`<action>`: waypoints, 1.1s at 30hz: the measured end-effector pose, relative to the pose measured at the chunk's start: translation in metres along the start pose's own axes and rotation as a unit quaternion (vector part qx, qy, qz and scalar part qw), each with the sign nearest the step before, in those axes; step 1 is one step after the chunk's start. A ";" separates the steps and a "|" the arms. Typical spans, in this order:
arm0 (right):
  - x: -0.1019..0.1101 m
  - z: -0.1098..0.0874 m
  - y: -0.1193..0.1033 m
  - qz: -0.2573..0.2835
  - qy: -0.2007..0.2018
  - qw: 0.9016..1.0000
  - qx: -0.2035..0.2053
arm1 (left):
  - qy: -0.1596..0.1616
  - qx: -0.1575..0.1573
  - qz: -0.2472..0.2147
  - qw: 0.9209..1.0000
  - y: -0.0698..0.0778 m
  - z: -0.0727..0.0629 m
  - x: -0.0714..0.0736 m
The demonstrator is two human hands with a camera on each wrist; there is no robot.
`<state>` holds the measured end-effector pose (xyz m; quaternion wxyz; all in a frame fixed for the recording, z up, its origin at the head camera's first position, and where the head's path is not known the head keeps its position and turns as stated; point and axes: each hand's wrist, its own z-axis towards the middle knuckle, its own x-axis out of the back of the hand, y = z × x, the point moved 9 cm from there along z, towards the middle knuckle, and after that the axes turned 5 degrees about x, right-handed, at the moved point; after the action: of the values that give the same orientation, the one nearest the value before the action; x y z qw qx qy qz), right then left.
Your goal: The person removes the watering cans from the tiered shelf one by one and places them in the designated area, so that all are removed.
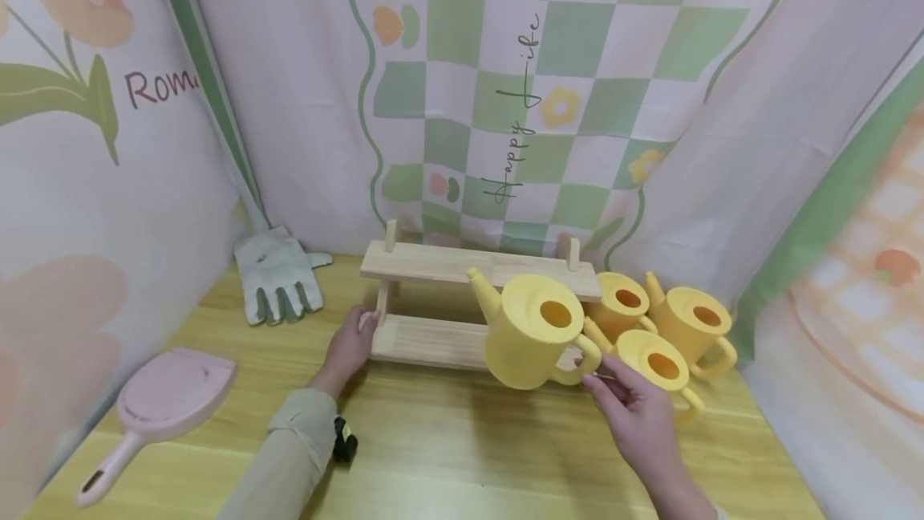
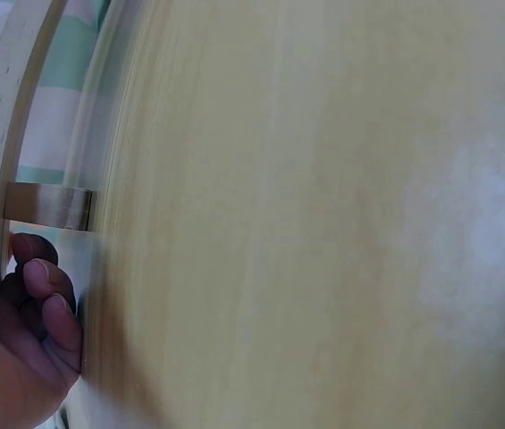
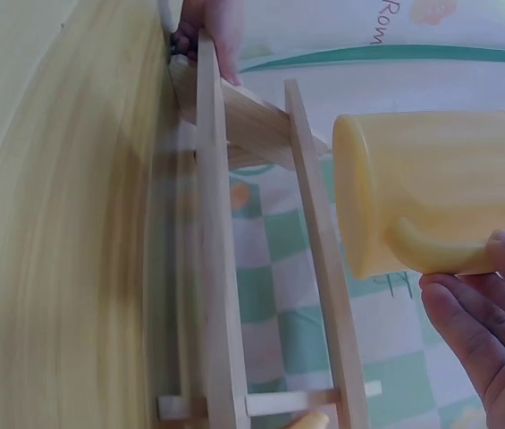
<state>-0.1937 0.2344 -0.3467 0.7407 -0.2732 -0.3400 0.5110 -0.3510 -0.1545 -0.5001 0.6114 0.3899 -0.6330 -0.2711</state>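
A two-tier wooden shelf rack (image 1: 447,262) stands against the back curtain. My left hand (image 1: 350,353) grips the left end of its lower board. In the left wrist view that hand's fingers (image 2: 48,279) curl at the board's underside, beside a wooden crosspiece (image 2: 48,206). With my right hand (image 1: 641,416) I pinch the handle of a yellow watering can (image 1: 516,347), held upright in front of the rack's right half. Its spout points up and left. The right wrist view shows the can's rounded body (image 3: 440,179) in the air, higher than the boards.
Three more yellow watering cans (image 1: 696,319) cluster at the rack's right end. A white and grey work glove (image 1: 277,271) lies at the back left, and a pink dustpan (image 1: 173,396) nearer the front. Patterned curtains (image 1: 303,103) enclose the wooden table (image 1: 433,456).
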 end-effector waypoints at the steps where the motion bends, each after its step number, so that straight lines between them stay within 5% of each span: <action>1: 0.003 0.000 -0.001 -0.003 0.003 1.000 0.000 | -0.001 0.001 0.000 1.000 0.000 0.000 0.000; 14: 0.040 -0.005 0.000 -0.058 0.057 0.996 -0.042 | -0.008 0.007 -0.005 1.000 -0.001 0.000 -0.001; 33: 0.086 -0.010 0.000 -0.139 0.076 0.983 -0.092 | -0.006 0.004 -0.003 1.000 -0.002 0.001 -0.001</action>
<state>-0.1653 0.3147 -0.3338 0.7999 -0.3284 -0.3625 0.3477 -0.3521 -0.1547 -0.5025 0.6053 0.3923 -0.6365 -0.2730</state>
